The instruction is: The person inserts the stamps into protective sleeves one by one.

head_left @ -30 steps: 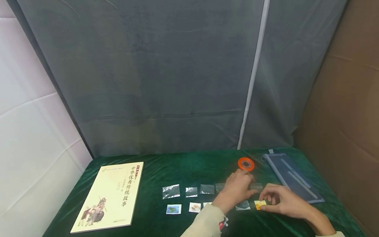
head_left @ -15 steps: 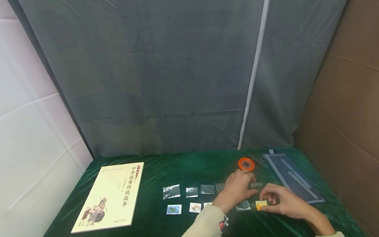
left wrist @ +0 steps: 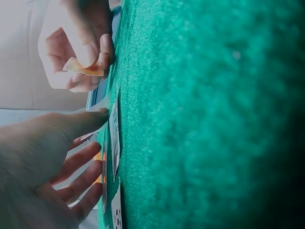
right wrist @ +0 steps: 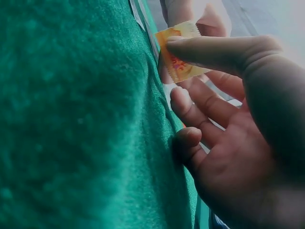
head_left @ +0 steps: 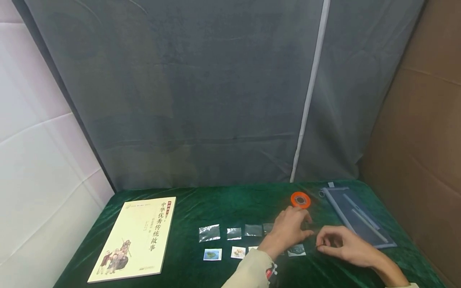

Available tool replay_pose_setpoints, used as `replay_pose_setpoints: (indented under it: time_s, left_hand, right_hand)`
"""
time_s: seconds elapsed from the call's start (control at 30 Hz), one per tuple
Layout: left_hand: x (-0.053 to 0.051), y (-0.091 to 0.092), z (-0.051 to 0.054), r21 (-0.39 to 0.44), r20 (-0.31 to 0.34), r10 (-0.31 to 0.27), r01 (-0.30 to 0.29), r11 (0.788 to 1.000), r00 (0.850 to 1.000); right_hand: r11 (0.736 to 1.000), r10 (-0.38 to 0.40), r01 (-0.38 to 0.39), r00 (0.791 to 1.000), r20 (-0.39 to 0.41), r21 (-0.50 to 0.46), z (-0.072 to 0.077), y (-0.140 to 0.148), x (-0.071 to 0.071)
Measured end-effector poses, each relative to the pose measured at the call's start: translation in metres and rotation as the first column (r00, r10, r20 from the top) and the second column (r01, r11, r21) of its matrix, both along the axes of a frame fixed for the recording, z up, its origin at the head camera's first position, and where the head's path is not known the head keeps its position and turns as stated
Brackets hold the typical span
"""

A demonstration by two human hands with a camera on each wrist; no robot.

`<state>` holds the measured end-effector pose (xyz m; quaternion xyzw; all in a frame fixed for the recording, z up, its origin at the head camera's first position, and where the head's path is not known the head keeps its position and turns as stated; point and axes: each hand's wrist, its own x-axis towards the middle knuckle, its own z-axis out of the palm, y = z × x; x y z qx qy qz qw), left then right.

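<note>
My right hand [head_left: 342, 245] pinches a small yellow-orange stamp with serrated edges [right wrist: 183, 52] between thumb and fingers, tilted up off the green cloth. In the left wrist view the same stamp [left wrist: 86, 67] shows edge-on in the right hand [left wrist: 76, 45]. My left hand [head_left: 288, 228] lies just to its left with fingers spread and thumb stretched out, low over the row of clear sleeves; a sleeve by its thumb is mostly hidden. Below the left hand lies a dark stamp [head_left: 297, 250].
Clear sleeves [head_left: 253, 230] lie in a row, with stamps [head_left: 212, 255] in front. An orange ring-shaped roll [head_left: 300, 200] lies behind my left hand. To the right is a dark mesh pouch [head_left: 356, 216] holding slim tools; a cream book [head_left: 135, 240] lies at the left.
The yellow stamp, flat and visible in the head view earlier, is now tilted up in my right hand's fingers. My left hand has stayed nearly still.
</note>
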<state>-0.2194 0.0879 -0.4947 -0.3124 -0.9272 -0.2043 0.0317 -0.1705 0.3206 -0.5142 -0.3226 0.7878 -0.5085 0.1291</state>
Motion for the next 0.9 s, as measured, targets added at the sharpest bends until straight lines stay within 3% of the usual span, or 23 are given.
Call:
replay_pose_setpoints:
  time_s: [0.2,0.4,0.47,0.6,0.73,0.9]
  left_hand:
    - [0.000,0.000,0.000,0.058,0.040,0.018,-0.020,0.998,0.999]
    - [0.000,-0.012,-0.002,0.223,0.105,0.004,-0.027,0.974,0.994]
    - [0.000,-0.021,-0.003,0.304,0.145,-0.017,-0.028,0.952,0.989]
    - [0.003,-0.043,-0.004,0.460,0.218,-0.073,-0.036,0.887,0.973]
    - [0.006,-0.069,-0.006,0.555,0.251,-0.114,-0.046,0.831,0.961]
    - [0.010,-0.099,-0.005,0.592,0.265,-0.085,-0.093,0.800,0.960]
  right_hand:
    - [0.999,-0.014,0.012,0.999,-0.038,-0.040,0.001,-0.001,0.001]
    - [0.995,-0.065,0.058,0.994,-0.083,-0.079,0.004,-0.009,0.000]
    - [0.992,-0.086,0.079,0.994,-0.071,-0.098,0.005,-0.014,0.000]
    - [0.986,-0.130,0.125,0.991,-0.042,-0.113,0.008,-0.028,-0.001]
    - [0.977,-0.190,0.188,0.982,-0.011,-0.097,0.008,-0.045,-0.003]
    - [0.969,-0.219,0.228,0.972,0.090,-0.098,0.009,-0.067,-0.007]
